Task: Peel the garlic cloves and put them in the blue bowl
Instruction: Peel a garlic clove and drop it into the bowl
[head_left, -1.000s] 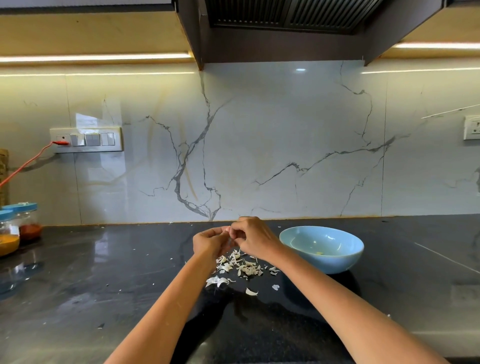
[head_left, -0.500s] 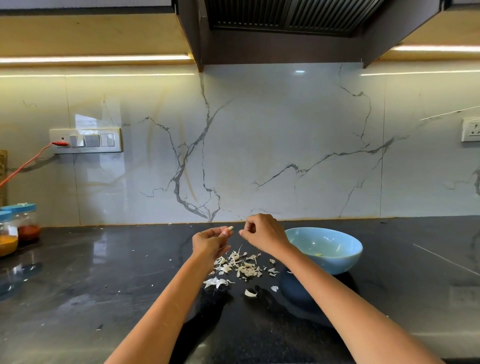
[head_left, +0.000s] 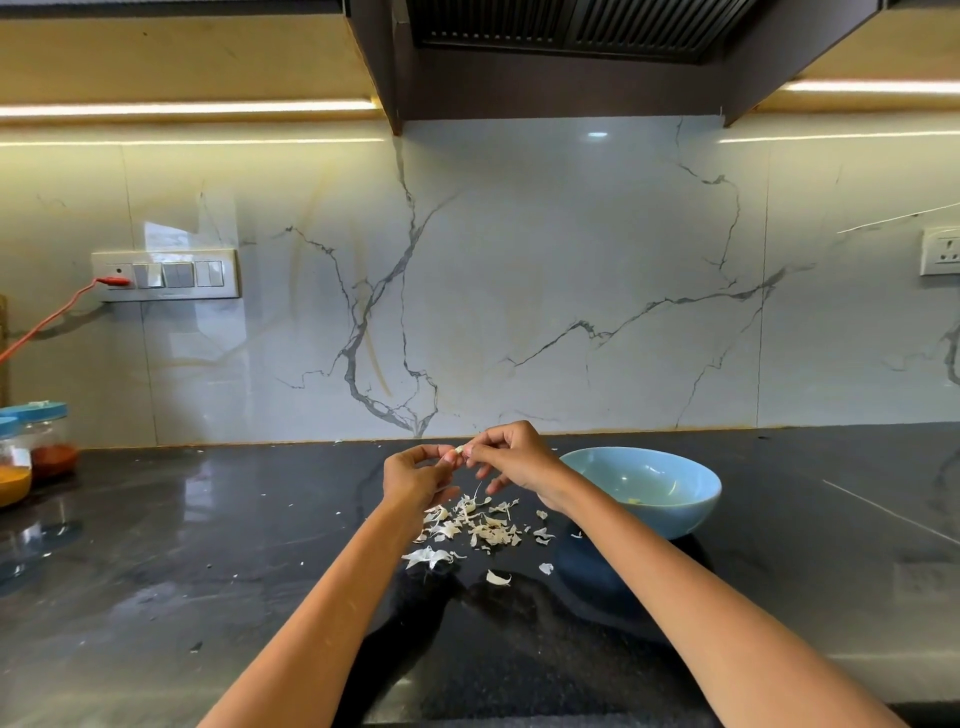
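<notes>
My left hand (head_left: 415, 475) and my right hand (head_left: 511, 460) meet above the black counter, both pinching one small pale garlic clove (head_left: 459, 450) between their fingertips. A thin strip of skin hangs below the right hand. Under the hands lies a scatter of white garlic peels (head_left: 478, 527). The blue bowl (head_left: 675, 512) stands just right of my right wrist, with a few small pale pieces at its bottom.
Two jars with blue lids (head_left: 31, 447), holding red and yellow powder, stand at the far left of the counter (head_left: 208, 545). A red cable (head_left: 47, 325) runs from the wall switch plate (head_left: 166, 274). An extractor hood (head_left: 571, 47) hangs overhead.
The hands drew apart half a second ago, the clove staying in the left. Now the right hand has come back to the clove and both pinch it again.
</notes>
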